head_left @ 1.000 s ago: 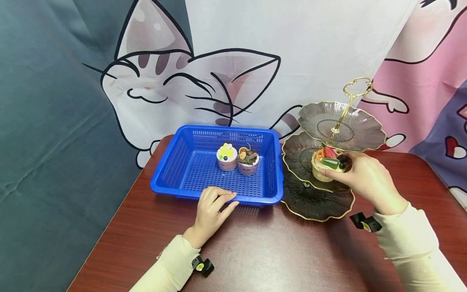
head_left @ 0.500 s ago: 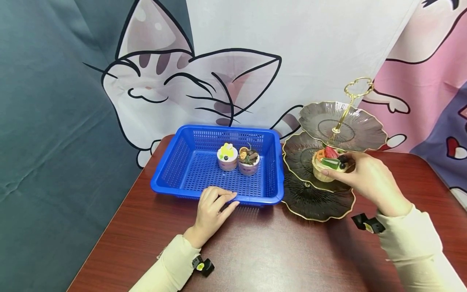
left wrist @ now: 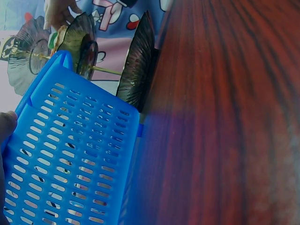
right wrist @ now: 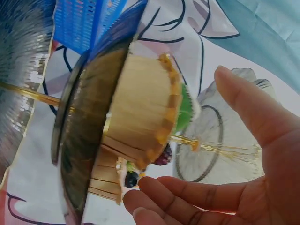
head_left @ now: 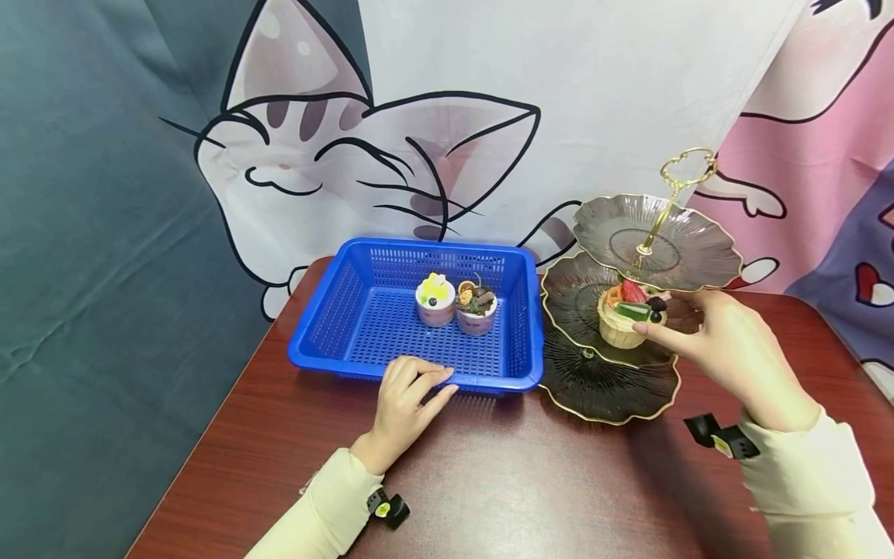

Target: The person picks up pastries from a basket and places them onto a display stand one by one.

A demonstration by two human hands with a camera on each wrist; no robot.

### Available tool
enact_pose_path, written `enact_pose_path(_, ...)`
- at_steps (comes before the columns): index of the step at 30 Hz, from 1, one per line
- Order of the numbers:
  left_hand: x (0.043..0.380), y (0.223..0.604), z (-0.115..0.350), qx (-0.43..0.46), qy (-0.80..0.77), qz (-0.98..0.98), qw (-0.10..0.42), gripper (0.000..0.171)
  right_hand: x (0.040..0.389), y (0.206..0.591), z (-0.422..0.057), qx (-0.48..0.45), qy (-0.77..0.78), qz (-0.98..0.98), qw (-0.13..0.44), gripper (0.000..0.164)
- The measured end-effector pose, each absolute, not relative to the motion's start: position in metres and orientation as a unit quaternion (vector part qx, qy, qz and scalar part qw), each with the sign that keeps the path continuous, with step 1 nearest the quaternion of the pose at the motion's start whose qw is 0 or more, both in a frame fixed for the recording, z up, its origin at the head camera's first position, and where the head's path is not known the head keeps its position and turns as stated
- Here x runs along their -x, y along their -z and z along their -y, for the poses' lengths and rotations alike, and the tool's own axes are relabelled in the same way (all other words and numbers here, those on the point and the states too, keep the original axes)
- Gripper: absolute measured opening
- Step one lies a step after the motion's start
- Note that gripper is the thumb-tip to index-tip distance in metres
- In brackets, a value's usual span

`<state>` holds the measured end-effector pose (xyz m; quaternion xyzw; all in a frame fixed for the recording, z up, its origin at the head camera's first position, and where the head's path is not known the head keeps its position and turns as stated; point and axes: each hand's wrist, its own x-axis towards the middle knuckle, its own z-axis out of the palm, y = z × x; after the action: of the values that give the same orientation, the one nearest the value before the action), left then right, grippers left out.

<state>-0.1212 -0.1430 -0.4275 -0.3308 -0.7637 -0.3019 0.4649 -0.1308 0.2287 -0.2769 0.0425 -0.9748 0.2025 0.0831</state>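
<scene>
In the head view my left hand pinches the front rim of a blue plastic basket, with fingertips over the rim and thumb at its outer side. Two dessert cups stand upright in the basket: one with a yellow topping, one with a chocolate topping. On the middle tier of a three-tier cake stand sits a fruit tart topped with strawberry, kiwi and berries. My right hand is beside it, thumb and fingers spread; the right wrist view shows them apart from the tart.
The right wrist view shows a second tart behind the first. The stand's top plate overhangs the fruit tart, and a gold handle rises above it. A printed cat curtain hangs behind the wooden table.
My right hand has let go of the fruit tart and drawn back slightly to the right, while the tart stays on the middle tier. The left hand has kept its place.
</scene>
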Motion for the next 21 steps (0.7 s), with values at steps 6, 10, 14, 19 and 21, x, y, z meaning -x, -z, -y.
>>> enact_pose_path(6, 0.121, 0.428, 0.144, 0.331, 0.302, 0.764, 0.464, 0.019, 0.122, 0.272, -0.228, -0.044, -0.203, 0.973, 0.101, 0.054)
enact_pose_path(10, 0.121, 0.427, 0.144, 0.33, 0.299, 0.765, 0.464, 0.019, 0.116, 0.269, -0.225, -0.038, -0.201, 0.973, 0.106, 0.054)
enact_pose_path(14, 0.121, 0.427, 0.144, 0.332, 0.297, 0.765, 0.465, 0.022, 0.108, 0.267, -0.225, -0.039, -0.208, 0.971, 0.109, 0.051)
enact_pose_path(19, 0.121, 0.427, 0.144, 0.332, 0.296, 0.766, 0.463, 0.024, 0.098, 0.263, -0.222, -0.05, -0.21, 0.97, 0.11, 0.045)
enact_pose_path(21, 0.121, 0.427, 0.144, 0.332, 0.296, 0.767, 0.463, 0.023, 0.096, 0.262, -0.219, -0.058, -0.215, 0.969, 0.107, 0.043)
